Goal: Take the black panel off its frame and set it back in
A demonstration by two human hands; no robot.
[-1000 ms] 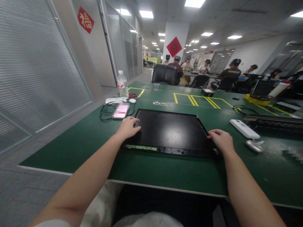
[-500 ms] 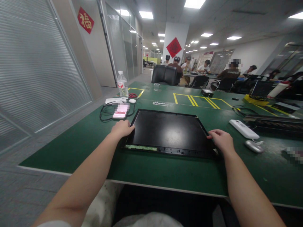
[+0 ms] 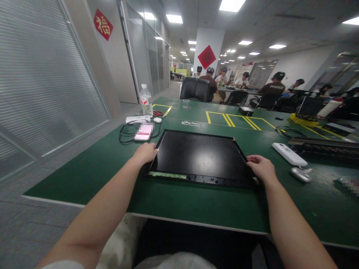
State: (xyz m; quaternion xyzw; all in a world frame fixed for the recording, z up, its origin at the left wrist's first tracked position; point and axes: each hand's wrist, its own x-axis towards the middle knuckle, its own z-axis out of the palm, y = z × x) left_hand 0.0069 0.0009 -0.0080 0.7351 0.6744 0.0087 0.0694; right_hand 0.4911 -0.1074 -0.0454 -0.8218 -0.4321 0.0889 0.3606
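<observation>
A black display panel [image 3: 196, 155] lies face up in front of me, with a green circuit strip [image 3: 168, 175] along the left part of its near edge. My left hand [image 3: 144, 152] grips the panel's left edge, its fingers curled and partly hidden by the frame. At the opposite side, my right hand [image 3: 260, 167] has its fingers closed on the right edge. Whether the panel touches the table all round, I cannot tell.
On the green table [image 3: 84, 177] stand a water bottle [image 3: 146, 101] and a lit phone [image 3: 144, 131] beside cables at left. A clear cup [image 3: 186, 104] is further back. To the right lie a white power bank [image 3: 288, 154] and a grey mouse [image 3: 300, 174]. People sit at far tables.
Both hands stay at the panel's side edges. The left thumb has shifted off the panel's face towards its outer edge; the panel itself has hardly moved.
</observation>
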